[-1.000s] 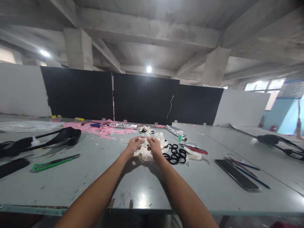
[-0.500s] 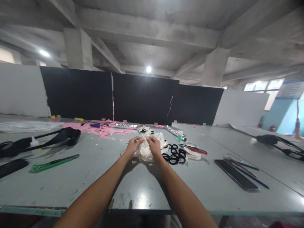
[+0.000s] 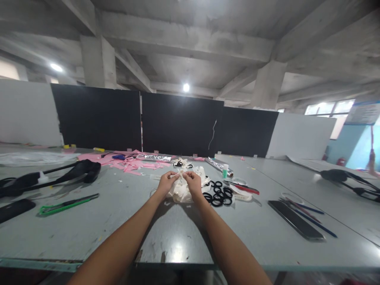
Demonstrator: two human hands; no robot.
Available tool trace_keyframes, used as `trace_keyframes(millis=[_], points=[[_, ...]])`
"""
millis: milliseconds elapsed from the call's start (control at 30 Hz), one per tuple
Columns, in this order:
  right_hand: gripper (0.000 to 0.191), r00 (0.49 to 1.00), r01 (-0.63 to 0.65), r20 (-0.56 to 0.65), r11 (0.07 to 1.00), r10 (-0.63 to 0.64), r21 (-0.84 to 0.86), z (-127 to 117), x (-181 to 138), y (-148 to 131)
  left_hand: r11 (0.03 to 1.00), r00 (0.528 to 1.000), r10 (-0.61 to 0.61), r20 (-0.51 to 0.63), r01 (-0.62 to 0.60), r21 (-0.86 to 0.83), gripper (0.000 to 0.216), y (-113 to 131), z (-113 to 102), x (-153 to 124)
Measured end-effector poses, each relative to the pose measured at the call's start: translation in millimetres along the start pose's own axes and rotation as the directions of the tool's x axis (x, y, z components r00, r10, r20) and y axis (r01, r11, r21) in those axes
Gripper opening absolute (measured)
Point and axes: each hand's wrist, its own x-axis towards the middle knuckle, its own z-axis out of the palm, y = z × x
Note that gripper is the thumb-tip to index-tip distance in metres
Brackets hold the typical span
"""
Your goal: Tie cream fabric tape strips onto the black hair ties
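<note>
Below frame centre, the left hand (image 3: pixel 166 184) and right hand (image 3: pixel 193 184) pinch a pale strip (image 3: pixel 181 174) at the white pile (image 3: pixel 181 195) on the worktop (image 3: pixel 86 233); apparently delicate fingering, next calling for steady 2-handed control.

The bare left forearm (image 3: pixel 126 233) rose from the frame's lower left; the right forearm (image 3: pixel 227 233) mirrored it from lower right; below mid-frame, the left hand (image 3: pixel 166 184) and right hand (image 3: pixel 193 184) nearly met, each curled in a pinch.
</note>
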Motion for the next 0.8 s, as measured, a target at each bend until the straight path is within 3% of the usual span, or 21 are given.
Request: trace_keyframes(millis=[400, 533, 800], points=[[0.027, 0.995, 0.073, -0.066, 0.994, -0.078, -0.077, -1.2, 1.4, -3.1, 0.998, 0.997, -0.039, 0.062, 0.042, -0.053, 0.039, 6.8, 2.7, -3.4], [0.028, 0.995, 0.089, -0.039, 0.993, -0.092, -0.073, -0.5, 0.5, -3.4, 0.995, 0.994, -0.057, 0.093, 0.065, -0.081, 0.04, 11.4, 3.3, -6.8], [0.028, 1.0, -0.014, 0.003, 0.998, 0.014, -0.069, -0.8, 0.2, 0.4, 0.998, 0.989, -0.047, 0.137, 0.053, -0.038, 0.038, 17.5, 4.4, -8.4]])
